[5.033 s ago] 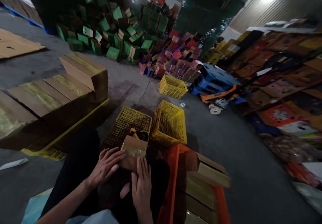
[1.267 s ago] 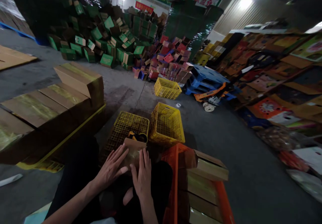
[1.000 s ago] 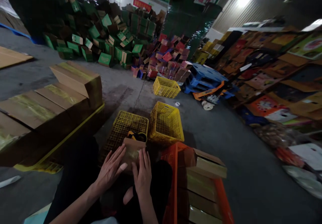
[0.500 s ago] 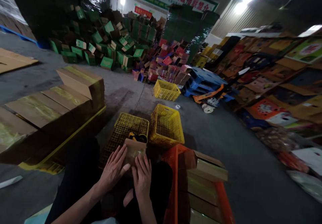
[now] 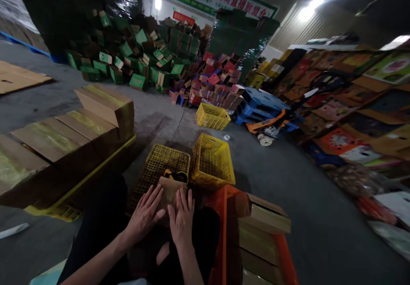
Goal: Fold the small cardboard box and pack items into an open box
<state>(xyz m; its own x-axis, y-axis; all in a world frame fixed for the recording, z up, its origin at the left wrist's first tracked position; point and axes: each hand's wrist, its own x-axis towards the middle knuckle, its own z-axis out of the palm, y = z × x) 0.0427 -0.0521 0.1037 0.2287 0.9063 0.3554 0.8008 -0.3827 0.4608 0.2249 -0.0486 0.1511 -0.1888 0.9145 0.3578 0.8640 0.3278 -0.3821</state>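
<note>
A small brown cardboard box (image 5: 168, 191) sits in front of me on an upturned yellow crate (image 5: 166, 154). My left hand (image 5: 145, 211) lies along the box's left side, fingers stretched out and thumb apart. On the right part of the box rests my right hand (image 5: 182, 216), its fingers extended and slightly spread. Both hands touch the box without gripping it. Just beyond the box, on the crate, lies a yellow and black tape dispenser (image 5: 175, 175). The lower part of the box is hidden by my hands.
To my left, cardboard boxes (image 5: 51, 135) stand in a yellow crate. On my right an orange crate (image 5: 224, 233) holds more boxes. A yellow basket (image 5: 213, 161) stands ahead. Farther off are heaped green cartons (image 5: 137, 81), blue pallets (image 5: 264, 99) and an orange pallet jack (image 5: 265, 124).
My right hand has shifted slightly up and right on the box, its fingers straighter. My left hand has stayed nearly in place.
</note>
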